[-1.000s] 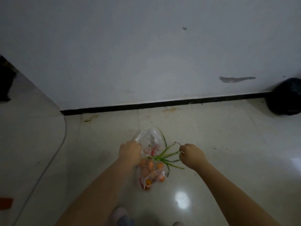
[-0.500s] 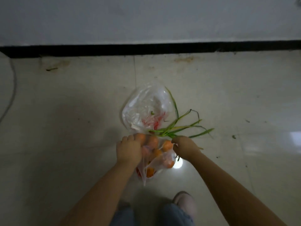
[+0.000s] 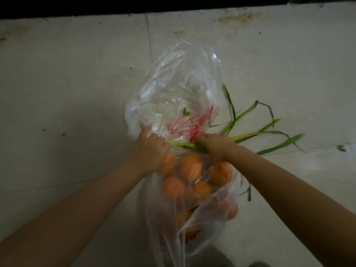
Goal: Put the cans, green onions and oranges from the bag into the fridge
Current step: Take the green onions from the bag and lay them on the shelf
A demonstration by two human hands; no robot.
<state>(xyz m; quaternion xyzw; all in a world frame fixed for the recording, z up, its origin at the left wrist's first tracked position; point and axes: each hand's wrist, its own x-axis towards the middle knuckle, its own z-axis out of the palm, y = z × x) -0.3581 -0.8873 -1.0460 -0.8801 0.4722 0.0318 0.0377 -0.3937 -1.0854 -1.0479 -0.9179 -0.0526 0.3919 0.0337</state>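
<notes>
From the head view, the clear plastic bag [image 3: 179, 89] lay on the pale tiled floor [image 3: 67, 83], just short of the dark baseboard [image 3: 77, 5] along the top edge. The left hand [image 3: 149, 151] was curled on the plastic at the bag's left side, pinching a fold of it near the mouth. The right hand [image 3: 215, 146] was closed around the green onions [image 3: 256, 132], whose stalks ran across between the two hands while the leaves fanned out onto the floor to the right. The oranges [image 3: 192, 170] sat bunched together inside the lower part of the bag, just below both hands; no can could be made out in the bag, though red print on the plastic made that part hard to read. Compared with a second earlier, the camera had dropped much closer to the floor, the wall was out of sight, and both hands had moved from the bag's outer edges onto its contents, the right one now on the onion stalks themselves. That suggested the unpacking had only begun: the onions looked about to be drawn out first, nothing had yet reached the fridge, and no fridge was visible here.
</notes>
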